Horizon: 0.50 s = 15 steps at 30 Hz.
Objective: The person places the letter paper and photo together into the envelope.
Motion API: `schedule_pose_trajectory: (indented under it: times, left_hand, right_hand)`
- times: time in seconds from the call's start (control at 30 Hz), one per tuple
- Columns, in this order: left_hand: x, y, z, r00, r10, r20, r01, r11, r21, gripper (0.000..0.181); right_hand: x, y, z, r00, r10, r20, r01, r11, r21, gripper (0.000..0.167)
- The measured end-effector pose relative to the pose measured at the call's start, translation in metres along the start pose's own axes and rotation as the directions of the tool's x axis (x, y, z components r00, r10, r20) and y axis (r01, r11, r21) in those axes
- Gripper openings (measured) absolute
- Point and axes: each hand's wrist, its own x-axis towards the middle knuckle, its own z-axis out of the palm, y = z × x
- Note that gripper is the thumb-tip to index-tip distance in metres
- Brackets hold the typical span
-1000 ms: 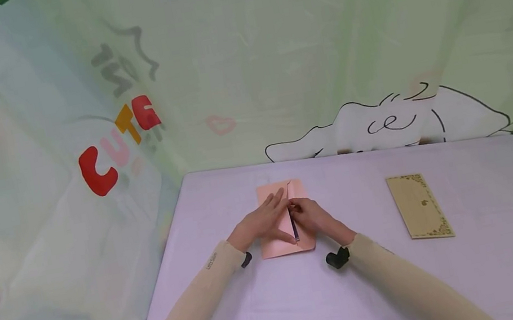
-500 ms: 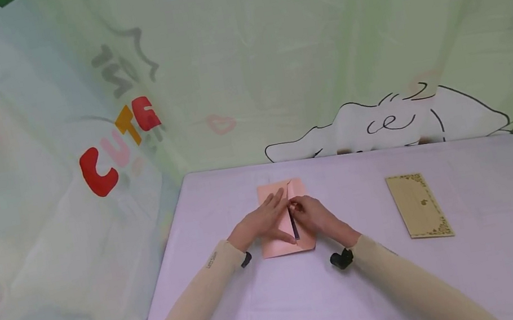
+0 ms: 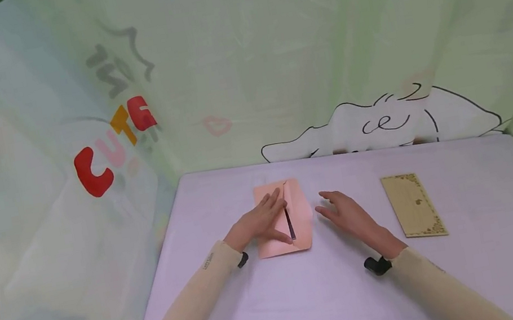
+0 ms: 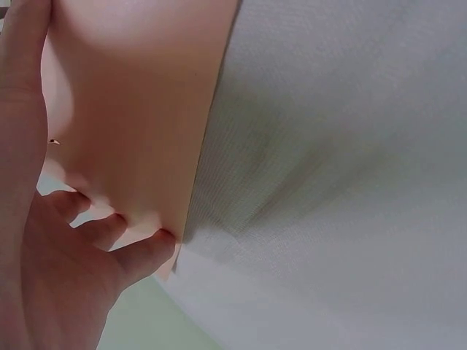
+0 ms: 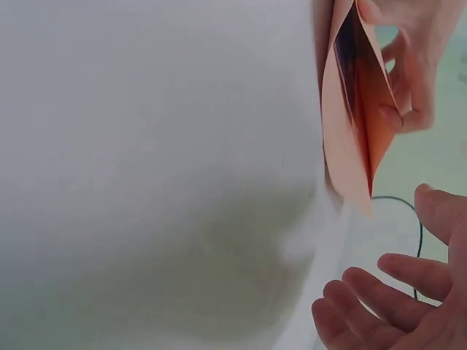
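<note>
A pink envelope [image 3: 300, 212] lies on the table, its flap spread toward the right. Through its mouth a dark, flat item [image 3: 291, 225] shows as a narrow strip; its kind is hidden. My left hand [image 3: 258, 223] rests on the envelope's left part with fingers extended, and in the left wrist view the fingertips [image 4: 149, 255] touch the paper. To the right of the flap, my right hand [image 3: 353, 218] is held apart from it, holding nothing. In the right wrist view its fingers [image 5: 387, 299] are spread and slightly bent, and the envelope [image 5: 339, 146] gapes at the mouth.
A tan rectangular card or board [image 3: 414, 206] with ornamented corners lies farther right on the lilac-white tabletop [image 3: 312, 299]. Printed curtains [image 3: 241, 71] hang behind the table and along its left side.
My right hand has let go at the envelope's mouth and moved right, its fingers opening out. The flap is now uncovered. My left hand stays on the envelope.
</note>
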Motion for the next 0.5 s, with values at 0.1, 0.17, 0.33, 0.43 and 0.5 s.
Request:
schedule_pose_trajectory:
  times: [0.1,0.17,0.33,0.43,0.5]
  left_hand:
    - [-0.001,0.0,-0.001,1.0,0.003,-0.001,-0.003,1.0,-0.017,0.101]
    - [-0.001,0.001,-0.002,1.0,0.004,-0.001,-0.004,1.0,-0.023,0.101]
    - [-0.001,0.0,-0.001,1.0,0.003,0.002,-0.003,1.0,-0.023,0.099]
    - [-0.001,0.0,-0.001,1.0,0.006,0.003,-0.006,1.0,-0.02,0.098]
    - [-0.002,0.0,-0.001,1.0,0.01,-0.001,-0.01,1.0,-0.021,0.098]
  right_hand:
    - [-0.008,0.01,-0.008,1.0,0.028,-0.006,-0.028,0.999,-0.037,0.064]
    - [-0.012,0.016,-0.014,0.999,0.043,-0.004,-0.043,0.998,-0.052,0.069]
    - [-0.019,0.029,-0.027,0.997,0.078,-0.007,-0.078,0.994,-0.082,0.076]
    - [-0.023,0.036,-0.034,0.995,0.094,-0.017,-0.096,0.992,-0.088,0.08]
    - [-0.025,0.04,-0.039,0.994,0.106,-0.02,-0.107,0.991,-0.081,0.085]
